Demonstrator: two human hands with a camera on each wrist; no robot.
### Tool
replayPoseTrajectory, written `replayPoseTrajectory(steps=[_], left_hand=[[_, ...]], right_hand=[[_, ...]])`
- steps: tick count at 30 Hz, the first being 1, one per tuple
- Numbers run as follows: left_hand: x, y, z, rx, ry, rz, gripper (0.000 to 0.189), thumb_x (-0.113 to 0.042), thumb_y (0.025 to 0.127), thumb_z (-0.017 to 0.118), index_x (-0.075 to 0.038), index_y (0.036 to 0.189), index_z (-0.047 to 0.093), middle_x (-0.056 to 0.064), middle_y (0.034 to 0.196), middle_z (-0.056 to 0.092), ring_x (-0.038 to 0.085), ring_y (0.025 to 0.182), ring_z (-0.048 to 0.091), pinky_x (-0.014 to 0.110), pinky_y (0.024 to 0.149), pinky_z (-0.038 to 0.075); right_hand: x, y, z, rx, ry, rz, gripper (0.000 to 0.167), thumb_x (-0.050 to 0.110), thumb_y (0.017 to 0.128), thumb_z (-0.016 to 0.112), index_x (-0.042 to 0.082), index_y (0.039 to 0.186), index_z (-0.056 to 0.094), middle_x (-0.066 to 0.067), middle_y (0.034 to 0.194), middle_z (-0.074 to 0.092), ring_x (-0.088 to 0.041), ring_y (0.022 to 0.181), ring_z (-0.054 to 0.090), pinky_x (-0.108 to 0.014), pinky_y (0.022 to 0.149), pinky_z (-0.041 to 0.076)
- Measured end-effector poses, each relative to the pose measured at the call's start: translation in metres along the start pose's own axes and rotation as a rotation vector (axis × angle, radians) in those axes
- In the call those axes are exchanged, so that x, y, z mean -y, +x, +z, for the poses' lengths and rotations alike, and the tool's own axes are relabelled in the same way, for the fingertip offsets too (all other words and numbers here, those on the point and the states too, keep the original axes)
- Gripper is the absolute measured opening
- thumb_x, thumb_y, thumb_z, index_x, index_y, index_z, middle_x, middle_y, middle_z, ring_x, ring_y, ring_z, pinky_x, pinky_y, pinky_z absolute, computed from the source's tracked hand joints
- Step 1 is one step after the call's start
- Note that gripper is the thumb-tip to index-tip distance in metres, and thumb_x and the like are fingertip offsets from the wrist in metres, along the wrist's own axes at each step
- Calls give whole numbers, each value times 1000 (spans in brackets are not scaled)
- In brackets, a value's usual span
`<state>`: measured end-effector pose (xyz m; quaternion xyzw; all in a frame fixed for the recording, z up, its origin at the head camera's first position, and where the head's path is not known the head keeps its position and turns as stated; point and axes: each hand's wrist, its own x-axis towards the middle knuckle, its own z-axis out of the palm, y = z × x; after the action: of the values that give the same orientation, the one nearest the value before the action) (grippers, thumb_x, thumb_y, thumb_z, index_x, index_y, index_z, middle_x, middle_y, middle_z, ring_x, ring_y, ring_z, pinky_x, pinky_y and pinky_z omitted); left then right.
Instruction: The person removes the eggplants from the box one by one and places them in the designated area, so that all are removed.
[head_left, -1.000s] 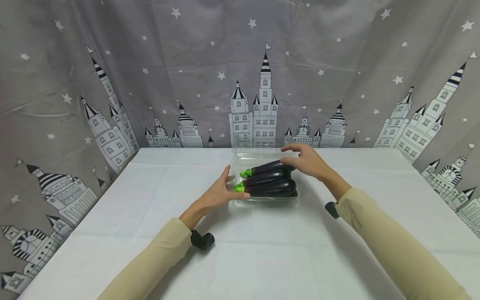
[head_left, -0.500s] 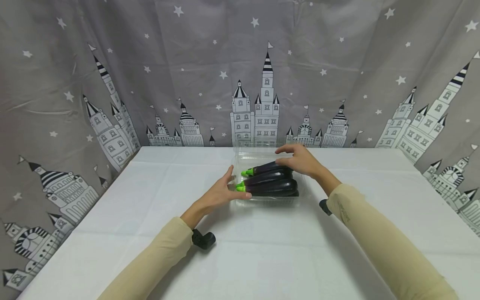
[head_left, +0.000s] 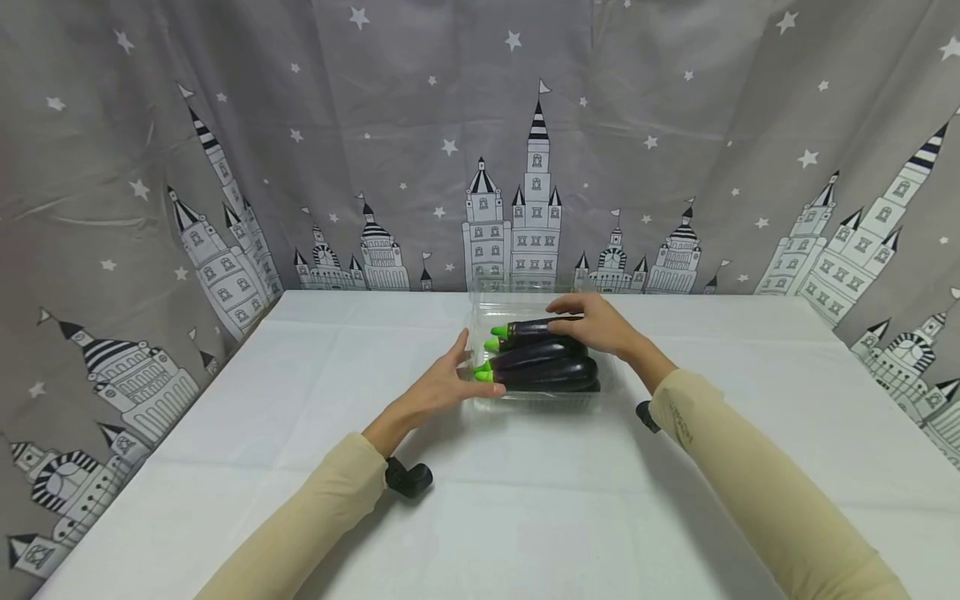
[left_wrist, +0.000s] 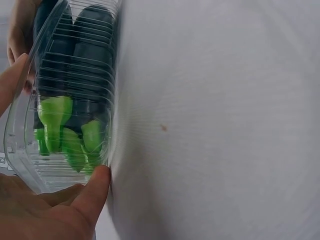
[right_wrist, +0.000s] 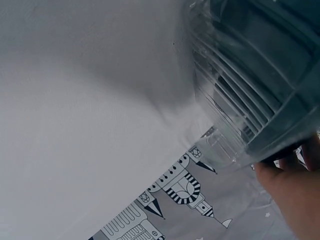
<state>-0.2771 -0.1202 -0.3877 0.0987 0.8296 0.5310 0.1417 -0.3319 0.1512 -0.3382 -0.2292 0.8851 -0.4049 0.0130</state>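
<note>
In the head view a clear plastic container (head_left: 540, 398) holds several dark purple eggplants with green stems; the front eggplant (head_left: 551, 375) lies along its near wall. My left hand (head_left: 433, 392) is spread at the left end, thumb along the near side and fingers against the end wall. In the left wrist view, green stems (left_wrist: 55, 117) show through the ribbed wall by the fingers. My right hand (head_left: 603, 327) grips the rear eggplant (head_left: 525, 327) near its thick end. In the right wrist view the right hand's fingers are partly hidden behind the container (right_wrist: 240, 100).
A white cloth (head_left: 517, 508) covers the table. Behind it hangs a grey curtain (head_left: 375, 108) printed with castles and stars. What looks like the container's raised clear lid (head_left: 517, 286) stands at its back. Black wrist cameras (head_left: 408, 479) sit at both wrists.
My right hand has moved slightly left and down. The rear eggplant's stem has swung away from me, and another green stem now shows in front of it. The left hand stays at the container.
</note>
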Motion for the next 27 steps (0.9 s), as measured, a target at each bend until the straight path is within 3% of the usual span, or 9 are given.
replayPoseTrajectory(steps=[27], left_hand=[[1, 0, 0, -3, -25, -12, 123, -38, 76, 85, -20, 160, -2, 19, 160, 23, 36, 147, 17, 56, 116, 15]], right_hand=[[-1, 3, 8, 11, -64, 11, 36, 11, 94, 65, -3, 127, 63, -23, 127, 62, -38, 119, 57, -52, 104, 40]])
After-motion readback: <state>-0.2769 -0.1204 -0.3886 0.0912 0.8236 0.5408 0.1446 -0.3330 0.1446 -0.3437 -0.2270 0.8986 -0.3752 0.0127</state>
